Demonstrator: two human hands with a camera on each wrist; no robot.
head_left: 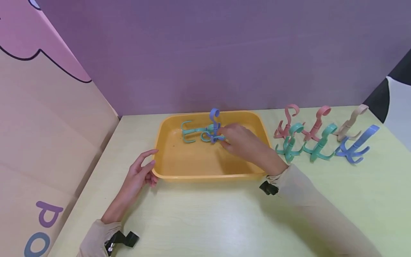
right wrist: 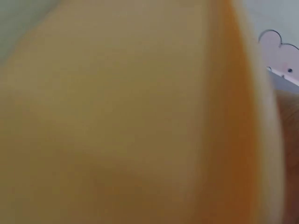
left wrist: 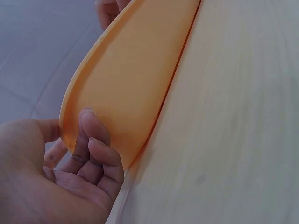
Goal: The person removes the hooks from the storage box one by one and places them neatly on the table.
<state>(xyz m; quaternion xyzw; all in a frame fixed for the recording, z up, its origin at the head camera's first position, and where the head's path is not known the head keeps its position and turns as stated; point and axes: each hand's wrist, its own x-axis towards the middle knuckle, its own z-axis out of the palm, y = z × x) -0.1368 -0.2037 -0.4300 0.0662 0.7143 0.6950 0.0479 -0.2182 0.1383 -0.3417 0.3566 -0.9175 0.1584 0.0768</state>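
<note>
A shallow yellow-orange tray (head_left: 199, 177) lies on the table. My left hand (head_left: 139, 173) holds its left front corner, with a finger over the rim; in the left wrist view, curled fingers (left wrist: 100, 149) lie against the tray's outer wall. My right hand (head_left: 242, 142) reaches over the right side and pinches a blue multi-prong hanging hook (head_left: 214, 121), which stands upright in the tray. Beside it a green hook (head_left: 192, 131) lies on its side. The blurred tray wall (right wrist: 233, 116) fills most of the right wrist view, hiding those fingertips.
Right of the tray stand several similar hooks: two pink (head_left: 287, 123) (head_left: 316, 125), a beige one (head_left: 350, 123), two green (head_left: 289, 144) (head_left: 321, 142) and a blue one (head_left: 354, 146). A purple panel (head_left: 224, 53) rises behind the table, a printed panel (head_left: 48, 125) on the left.
</note>
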